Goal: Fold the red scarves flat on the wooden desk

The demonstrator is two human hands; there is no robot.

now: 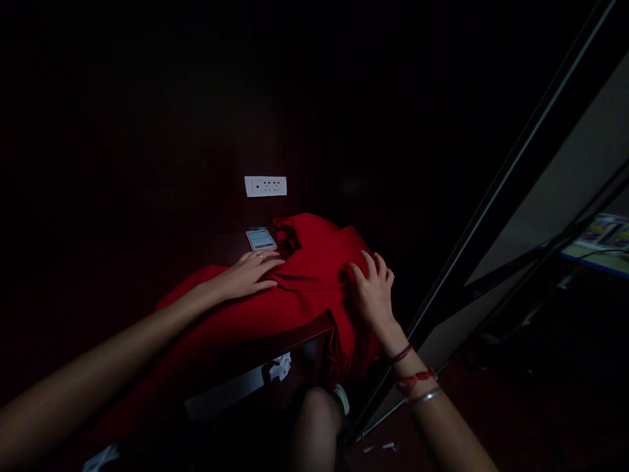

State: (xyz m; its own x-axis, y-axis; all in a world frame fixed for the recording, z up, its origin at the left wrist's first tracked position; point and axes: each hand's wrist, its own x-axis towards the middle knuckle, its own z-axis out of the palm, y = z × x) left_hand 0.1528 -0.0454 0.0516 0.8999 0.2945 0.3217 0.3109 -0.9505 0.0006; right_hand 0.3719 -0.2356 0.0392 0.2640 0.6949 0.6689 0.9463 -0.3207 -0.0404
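A red fringed scarf (314, 262) lies bunched over the corner of a dark wooden table (295, 335), and part of it drapes toward the lower left. My left hand (250, 274) rests on the cloth with fingers stretched out and a ring on one finger. On the right side of the heap, my right hand (374, 288) touches the fabric, its fingers spread and slightly bent. Fringe hangs below the table edge under my right hand. A phone (261, 239) with a lit screen lies just beyond my left hand.
A white power socket (266, 186) is set in the dark wall behind the table. Beneath the tabletop is some crumpled white paper (280, 367). My knee (318, 410) shows below. At right are a slanting metal-edged frame (491, 203) and a blue-edged surface (597, 261) with colourful packets.
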